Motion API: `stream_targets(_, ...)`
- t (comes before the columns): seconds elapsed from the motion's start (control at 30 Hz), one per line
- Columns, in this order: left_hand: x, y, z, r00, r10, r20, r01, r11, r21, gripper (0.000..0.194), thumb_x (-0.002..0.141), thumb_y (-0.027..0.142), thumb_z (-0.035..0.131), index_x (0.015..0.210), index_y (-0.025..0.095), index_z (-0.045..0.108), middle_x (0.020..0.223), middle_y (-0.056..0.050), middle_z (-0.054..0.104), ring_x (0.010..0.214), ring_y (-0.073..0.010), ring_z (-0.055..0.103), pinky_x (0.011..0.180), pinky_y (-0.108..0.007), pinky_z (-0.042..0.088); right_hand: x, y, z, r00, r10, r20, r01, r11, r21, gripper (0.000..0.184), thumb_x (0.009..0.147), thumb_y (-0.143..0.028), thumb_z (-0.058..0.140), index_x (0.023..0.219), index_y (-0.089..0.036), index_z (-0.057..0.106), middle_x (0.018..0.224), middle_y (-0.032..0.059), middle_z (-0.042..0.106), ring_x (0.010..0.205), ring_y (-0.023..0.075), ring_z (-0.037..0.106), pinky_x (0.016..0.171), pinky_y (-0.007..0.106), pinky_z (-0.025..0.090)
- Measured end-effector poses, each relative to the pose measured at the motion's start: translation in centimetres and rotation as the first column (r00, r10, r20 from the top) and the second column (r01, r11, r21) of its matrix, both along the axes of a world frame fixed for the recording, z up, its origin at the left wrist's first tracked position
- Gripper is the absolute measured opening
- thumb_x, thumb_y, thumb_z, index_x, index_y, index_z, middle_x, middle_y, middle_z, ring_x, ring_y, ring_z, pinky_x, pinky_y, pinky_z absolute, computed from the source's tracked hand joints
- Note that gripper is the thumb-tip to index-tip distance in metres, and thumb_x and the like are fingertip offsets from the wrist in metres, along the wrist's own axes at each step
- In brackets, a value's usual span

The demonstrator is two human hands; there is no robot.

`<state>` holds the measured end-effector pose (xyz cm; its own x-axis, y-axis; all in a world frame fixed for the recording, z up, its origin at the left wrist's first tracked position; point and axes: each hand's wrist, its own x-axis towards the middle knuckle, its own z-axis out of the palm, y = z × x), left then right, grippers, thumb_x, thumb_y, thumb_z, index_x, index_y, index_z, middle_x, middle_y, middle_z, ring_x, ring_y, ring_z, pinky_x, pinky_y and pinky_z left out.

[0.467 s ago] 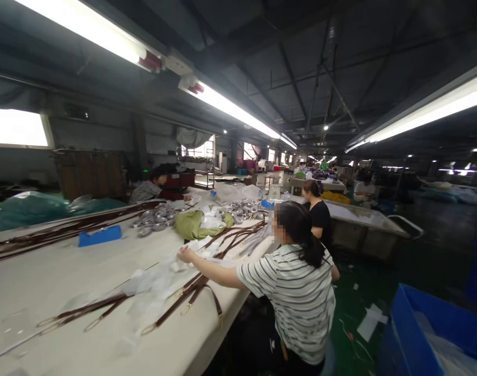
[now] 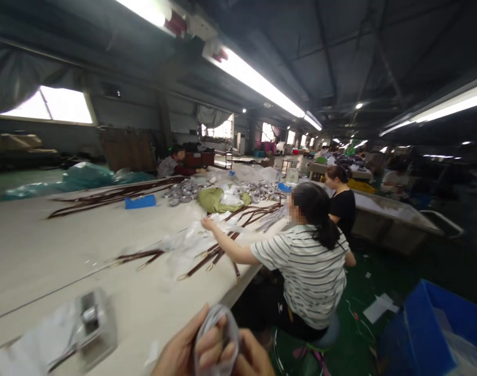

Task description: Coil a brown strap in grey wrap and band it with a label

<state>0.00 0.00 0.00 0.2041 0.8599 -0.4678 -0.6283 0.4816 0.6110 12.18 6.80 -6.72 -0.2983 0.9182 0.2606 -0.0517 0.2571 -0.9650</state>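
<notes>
The left hand is clamped on a grey coil at the near edge of the table; fingers show inside its loop. The right hand is against the coil's right side, its grip unclear. A blurred clear box sits near left. Farther off, a co-worker reaches left over brown straps. More grey coils lie beside a green bag.

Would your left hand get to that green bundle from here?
Probably not: the green bundle lies far up the table, past a co-worker's outstretched arm, and the left hand is holding a grey coil.
</notes>
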Motion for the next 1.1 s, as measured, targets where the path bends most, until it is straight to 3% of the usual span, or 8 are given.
stream_targets(0.1,-0.1,0.8,1.3,0.984,-0.023,0.177,0.004,0.994,0.11,0.043,0.1,0.032,0.041,0.079,0.003,0.066,0.048,0.007,0.037,0.041,-0.006,0.039,0.077,-0.033,0.058,2.4,-4.8,-2.2,0.999,0.012,-0.051,-0.018,0.992,-0.127,0.027,0.087,-0.051,0.059,0.095,-0.026,0.063,0.083,0.0003,0.06,0.077,0.0181,0.057,0.069,0.031,0.048)
stream_targets(0.3,-0.6,2.6,2.2,0.985,0.005,0.171,-0.044,0.974,0.224,0.048,0.101,0.031,0.032,0.081,0.003,0.066,0.05,0.004,0.041,0.047,-0.0104,0.046,0.073,-0.034,0.058,2.3,-2.3,-1.2,0.993,0.048,-0.105,-0.079,0.949,-0.307,0.036,0.081,-0.057,0.064,0.087,-0.021,0.061,0.074,0.0003,0.06,0.066,0.015,0.059,0.064,0.028,0.047)
stream_targets(0.43,-1.3,3.2,1.3,0.989,0.124,0.084,-0.144,0.94,0.309,0.037,0.097,0.025,0.037,0.085,0.005,0.066,0.056,0.002,0.049,0.052,-0.0125,0.054,0.079,-0.035,0.056,1.1,-2.5,-0.9,0.988,0.116,-0.106,-0.15,0.893,-0.425,0.044,0.082,-0.063,0.059,0.089,-0.02,0.053,0.064,-0.0015,0.061,0.039,0.0099,0.051,0.037,0.021,0.036)
stream_targets(0.6,-2.1,2.6,-0.6,0.954,0.275,-0.121,-0.186,0.856,0.482,0.03,0.093,0.037,0.048,0.102,0.012,0.061,0.071,-0.001,0.062,0.069,-0.0173,0.062,0.072,-0.03,0.052,-0.3,-4.3,-0.9,0.98,0.18,-0.088,-0.2,0.85,-0.487,0.047,0.083,-0.064,0.058,0.091,-0.019,0.051,0.065,-0.0045,0.061,0.032,0.0057,0.048,0.031,0.015,0.032)
stream_targets(0.73,-3.3,1.7,-2.1,0.722,0.412,-0.557,0.097,0.736,0.67,0.033,0.098,0.043,0.035,0.096,0.018,0.056,0.084,-0.005,0.065,0.077,-0.0185,0.06,0.075,-0.031,0.048,-1.5,-5.8,-0.6,0.962,0.259,-0.084,-0.263,0.805,-0.532,0.046,0.082,-0.06,0.062,0.098,-0.018,0.051,0.064,-0.0056,0.06,0.033,0.0056,0.048,0.03,0.015,0.032)
stream_targets(0.9,-5.0,0.9,-4.4,0.409,0.425,-0.808,0.432,0.689,0.581,0.024,0.096,0.038,0.038,0.087,0.02,0.052,0.08,-0.006,0.062,0.074,-0.0237,0.056,0.074,-0.038,0.043,-2.0,-6.8,0.7,0.936,0.35,0.047,-0.254,0.759,-0.6,0.039,0.084,-0.054,0.06,0.096,-0.019,0.05,0.06,-0.0078,0.056,0.03,0.0054,0.044,0.028,0.015,0.027)
stream_targets(1.0,-5.8,0.5,-5.4,0.245,0.421,-0.874,0.619,0.626,0.475,0.018,0.093,0.033,0.04,0.083,0.021,0.049,0.083,-0.01,0.06,0.08,-0.0288,0.056,0.077,-0.043,0.041,-1.7,-7.1,1.9,0.865,0.422,0.272,-0.211,0.797,-0.566,0.027,0.084,-0.039,0.06,0.1,-0.018,0.054,0.063,-0.0076,0.054,0.032,0.0048,0.041,0.03,0.017,0.027)
stream_targets(1.1,-6.8,0.1,-5.9,0.124,0.409,-0.904,0.757,0.55,0.353,0.018,0.094,0.03,0.037,0.085,0.02,0.049,0.084,-0.011,0.06,0.08,-0.0296,0.056,0.076,-0.043,0.041,-1.3,-7.3,3.4,0.727,0.395,0.562,-0.206,0.906,-0.37,0.03,0.078,-0.023,0.065,0.107,-0.019,0.057,0.078,-0.0021,0.062,0.052,0.0098,0.055,0.046,0.02,0.041)
